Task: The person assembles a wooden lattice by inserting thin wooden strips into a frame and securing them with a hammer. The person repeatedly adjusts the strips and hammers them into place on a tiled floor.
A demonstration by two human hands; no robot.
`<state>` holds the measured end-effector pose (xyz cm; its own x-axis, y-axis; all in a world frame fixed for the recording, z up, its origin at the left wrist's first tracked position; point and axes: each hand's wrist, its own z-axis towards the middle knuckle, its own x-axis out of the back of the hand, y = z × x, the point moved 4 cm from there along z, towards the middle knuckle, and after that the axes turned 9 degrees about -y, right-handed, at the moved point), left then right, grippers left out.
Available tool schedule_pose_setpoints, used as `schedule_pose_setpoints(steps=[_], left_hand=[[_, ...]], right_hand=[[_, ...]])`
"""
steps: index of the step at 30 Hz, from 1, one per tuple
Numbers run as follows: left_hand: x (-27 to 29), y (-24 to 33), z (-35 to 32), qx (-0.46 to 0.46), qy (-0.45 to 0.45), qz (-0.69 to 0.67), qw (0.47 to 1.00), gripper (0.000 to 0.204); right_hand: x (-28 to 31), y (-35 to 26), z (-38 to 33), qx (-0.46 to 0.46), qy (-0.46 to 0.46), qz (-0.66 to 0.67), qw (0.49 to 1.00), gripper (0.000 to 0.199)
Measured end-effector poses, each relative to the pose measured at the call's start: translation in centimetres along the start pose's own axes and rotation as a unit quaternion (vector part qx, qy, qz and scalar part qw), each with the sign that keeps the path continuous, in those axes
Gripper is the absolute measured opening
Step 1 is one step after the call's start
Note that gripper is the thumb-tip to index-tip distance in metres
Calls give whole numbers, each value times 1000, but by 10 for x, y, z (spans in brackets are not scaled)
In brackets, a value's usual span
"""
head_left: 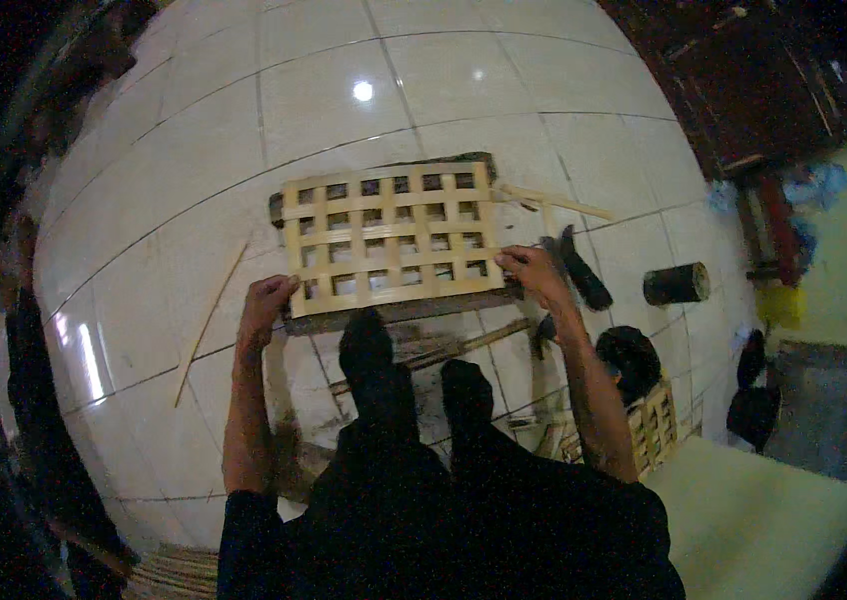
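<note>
Woven lattice (392, 232) sits over dark board (414, 308), long axis left-right, smack between both hands; left hand (269, 300) has fingers pinched on lattice's left edge; right hand (536, 275) same on right edge; neither really nearer tbh

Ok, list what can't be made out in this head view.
- Underside of the woven panel: hidden, as it faces away from the head camera.
- Second lattice, lower right: partly hidden in the head view by the right forearm.
- Bundle of sticks, lower left: cut off by the head view's bottom edge.
- Dark round thing: too dim in the head view to identify.
</note>
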<state>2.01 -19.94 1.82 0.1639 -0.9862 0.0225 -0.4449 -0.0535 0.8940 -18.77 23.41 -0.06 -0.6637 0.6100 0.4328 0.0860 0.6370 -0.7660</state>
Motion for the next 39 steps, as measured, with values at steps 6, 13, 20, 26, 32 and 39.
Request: schedule_pose_setpoints(steps=[6,13,20,26,32,39], left_hand=[[-2,10,-6,-20,3,30,999,30],[-3,7,-4,29,9,3,1000,28],[7,-8,-1,-11,5,11,1000,25],[2,-4,1,-17,18,51,998,26],[-4,7,-7,40,21,19,999,28],[3,-11,3,-1,21,14,1000,29]], right_hand=[[0,-36,-13,-20,-39,20,999,48],[0,-33,-11,-24,-29,5,999,43],[-7,-35,-10,42,-17,27,999,43],[-5,-25,-10,-2,-46,74,996,42],[-2,-42,-28,46,104,-101,988,46],[-82,-24,-108,271,14,-371,888,38]])
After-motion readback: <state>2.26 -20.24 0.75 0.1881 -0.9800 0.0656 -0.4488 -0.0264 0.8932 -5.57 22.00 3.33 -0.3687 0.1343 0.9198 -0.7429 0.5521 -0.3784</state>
